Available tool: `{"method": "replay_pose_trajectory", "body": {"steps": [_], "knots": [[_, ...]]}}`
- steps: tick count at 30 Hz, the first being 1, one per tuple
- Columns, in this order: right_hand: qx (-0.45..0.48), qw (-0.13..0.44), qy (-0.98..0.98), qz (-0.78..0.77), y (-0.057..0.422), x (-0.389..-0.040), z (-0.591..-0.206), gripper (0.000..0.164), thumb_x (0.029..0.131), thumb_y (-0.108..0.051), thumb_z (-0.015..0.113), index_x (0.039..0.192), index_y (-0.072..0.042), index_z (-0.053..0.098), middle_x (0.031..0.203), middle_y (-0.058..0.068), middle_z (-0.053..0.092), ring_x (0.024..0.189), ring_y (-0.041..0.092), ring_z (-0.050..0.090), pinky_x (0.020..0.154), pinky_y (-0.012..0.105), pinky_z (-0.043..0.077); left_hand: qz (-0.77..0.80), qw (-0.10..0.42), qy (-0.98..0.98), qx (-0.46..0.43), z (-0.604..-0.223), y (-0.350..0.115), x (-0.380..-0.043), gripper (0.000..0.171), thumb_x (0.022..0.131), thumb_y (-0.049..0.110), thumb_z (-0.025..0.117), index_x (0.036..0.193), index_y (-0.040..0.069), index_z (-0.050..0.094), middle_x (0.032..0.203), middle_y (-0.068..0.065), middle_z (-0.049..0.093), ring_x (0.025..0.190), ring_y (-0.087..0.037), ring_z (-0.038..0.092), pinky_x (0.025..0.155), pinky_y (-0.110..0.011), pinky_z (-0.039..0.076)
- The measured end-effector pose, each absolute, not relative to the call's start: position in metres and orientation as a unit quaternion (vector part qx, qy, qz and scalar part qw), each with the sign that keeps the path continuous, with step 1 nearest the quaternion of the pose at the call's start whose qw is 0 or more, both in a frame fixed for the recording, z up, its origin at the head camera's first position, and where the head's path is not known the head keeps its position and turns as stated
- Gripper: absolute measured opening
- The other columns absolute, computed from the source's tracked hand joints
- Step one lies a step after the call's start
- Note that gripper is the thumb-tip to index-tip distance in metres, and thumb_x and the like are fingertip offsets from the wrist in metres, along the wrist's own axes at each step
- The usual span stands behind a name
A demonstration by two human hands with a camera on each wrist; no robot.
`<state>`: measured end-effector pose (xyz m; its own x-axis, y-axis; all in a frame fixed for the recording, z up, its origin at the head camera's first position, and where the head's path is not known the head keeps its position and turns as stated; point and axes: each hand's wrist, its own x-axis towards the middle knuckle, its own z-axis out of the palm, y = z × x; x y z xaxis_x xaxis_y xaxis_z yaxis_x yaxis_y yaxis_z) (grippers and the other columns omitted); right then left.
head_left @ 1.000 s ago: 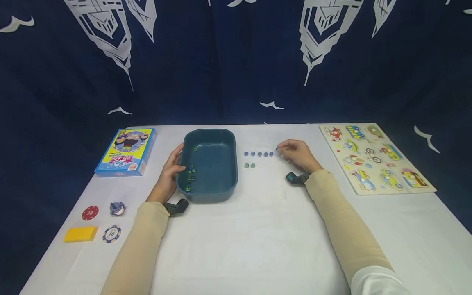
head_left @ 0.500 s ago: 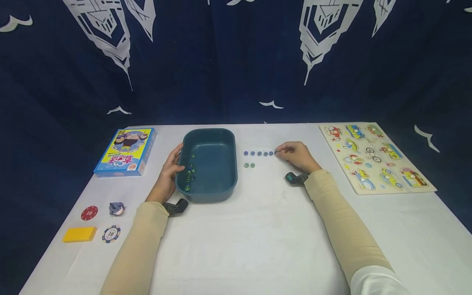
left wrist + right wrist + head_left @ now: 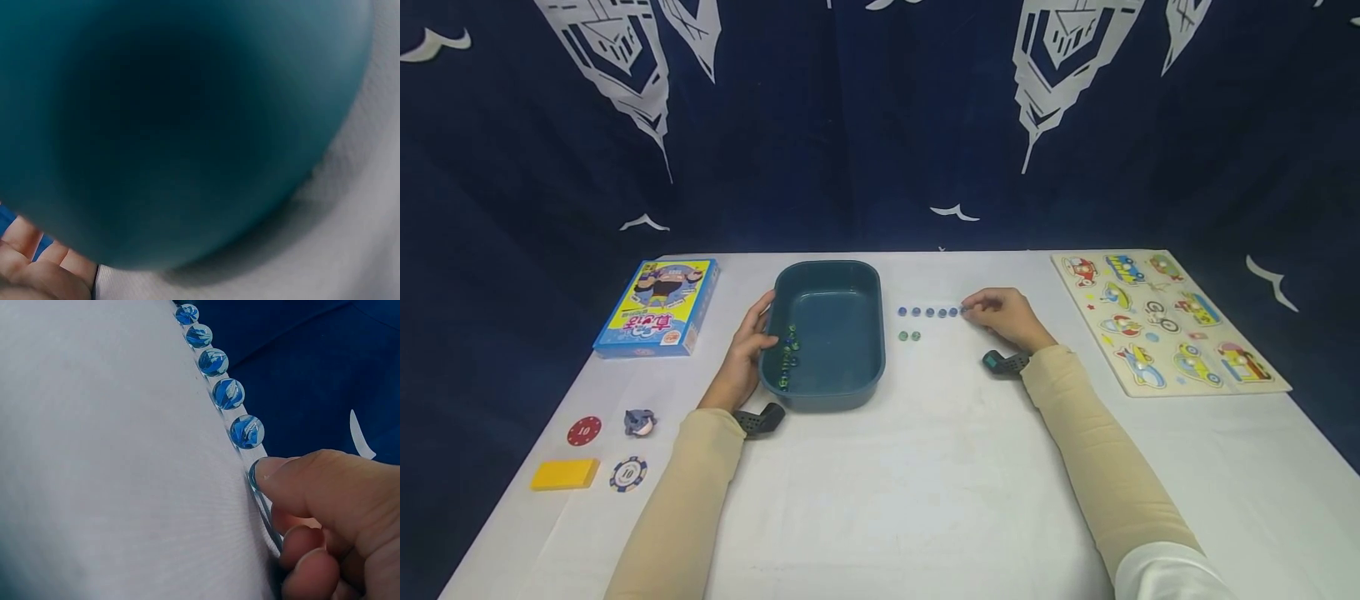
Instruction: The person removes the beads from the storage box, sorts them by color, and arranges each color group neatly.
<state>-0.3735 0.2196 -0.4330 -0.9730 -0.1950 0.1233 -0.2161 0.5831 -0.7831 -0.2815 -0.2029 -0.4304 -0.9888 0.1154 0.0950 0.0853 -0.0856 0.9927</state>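
Note:
My right hand (image 3: 1003, 317) pinches a blue marble (image 3: 253, 475) at the right end of a row of blue marbles (image 3: 928, 312) on the white cloth. Its thumb covers most of that marble in the right wrist view. Just nearer than the row lie two green marbles (image 3: 909, 336). My left hand (image 3: 741, 354) grips the left side of a dark teal tub (image 3: 882, 333), thumb over the rim and fingers along the outer wall. Several green and dark marbles (image 3: 787, 358) have gathered along the tub's left side. In the left wrist view the tub's wall (image 3: 187, 156) fills most of the frame.
A blue and yellow box (image 3: 655, 308) stands at the back left. Nearer lie a red chip (image 3: 584, 431), a shark figure (image 3: 639, 422), a yellow block (image 3: 565, 474) and a white-and-blue chip (image 3: 628, 474). At right lies a picture puzzle board (image 3: 1165, 325).
My right hand has brought the blue marble slightly left, up to the end of the row. A stray marble in the tub has rolled toward the near-left cluster. The left hand keeps its grip.

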Motion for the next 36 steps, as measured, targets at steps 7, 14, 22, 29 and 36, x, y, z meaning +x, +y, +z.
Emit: {"method": "replay_pose_trajectory", "body": {"steps": [7, 14, 22, 29, 36], "knots": [[0.109, 0.006, -0.887, 0.449, 0.219, -0.374, -0.432, 0.022, 0.093, -0.016, 0.066, 0.112, -0.005, 0.073, 0.086, 0.007, 0.067, 0.063, 0.013, 0.052, 0.057, 0.022, 0.048, 0.731, 0.011, 0.678, 0.073, -0.429, -0.203, -0.281, 0.081, 0.082, 0.006, 0.040, 0.159, 0.023, 0.023, 0.165, -0.003, 0.019, 0.151, -0.024, 0.015, 0.118, -0.056, 0.003], [0.101, 0.006, -0.886, 0.452, 0.217, -0.373, -0.430, 0.028, 0.096, -0.026, 0.065, 0.113, -0.005, 0.072, 0.085, 0.008, 0.065, 0.067, 0.013, 0.053, 0.058, 0.021, 0.048, 0.733, 0.014, 0.675, 0.076, -0.431, -0.204, -0.282, 0.080, 0.082, 0.006, 0.041, 0.159, 0.023, 0.023, 0.165, -0.001, 0.019, 0.151, -0.022, 0.016, 0.119, -0.053, 0.009], [0.098, 0.005, -0.848, 0.521, 0.216, -0.374, -0.426, 0.030, 0.099, -0.024, 0.060, 0.116, 0.000, 0.069, 0.087, 0.013, 0.061, 0.059, 0.010, 0.052, 0.052, 0.022, 0.047, 0.732, 0.012, 0.677, 0.074, -0.433, -0.204, -0.283, 0.081, 0.082, 0.006, 0.041, 0.159, 0.023, 0.024, 0.165, -0.003, 0.019, 0.151, -0.023, 0.016, 0.118, -0.055, 0.007], [0.149, 0.014, -0.839, 0.523, 0.185, -0.372, -0.388, 0.032, 0.099, -0.020, 0.060, 0.120, 0.002, 0.067, 0.102, 0.017, 0.066, 0.061, 0.011, 0.055, 0.057, 0.023, 0.049, 0.739, 0.009, 0.669, 0.080, -0.433, -0.207, -0.284, 0.081, 0.082, 0.005, 0.041, 0.159, 0.021, 0.023, 0.165, -0.004, 0.019, 0.151, -0.024, 0.015, 0.118, -0.054, 0.007], [0.230, -0.060, -0.824, 0.514, 0.124, -0.373, -0.346, 0.024, 0.098, -0.017, 0.063, 0.117, -0.005, 0.070, 0.102, 0.014, 0.067, 0.071, 0.019, 0.057, 0.063, 0.030, 0.052, 0.738, 0.005, 0.670, 0.082, -0.434, -0.205, -0.287, 0.081, 0.081, 0.006, 0.043, 0.159, 0.019, 0.025, 0.165, -0.004, 0.020, 0.151, -0.024, 0.016, 0.118, -0.054, 0.005]]}}
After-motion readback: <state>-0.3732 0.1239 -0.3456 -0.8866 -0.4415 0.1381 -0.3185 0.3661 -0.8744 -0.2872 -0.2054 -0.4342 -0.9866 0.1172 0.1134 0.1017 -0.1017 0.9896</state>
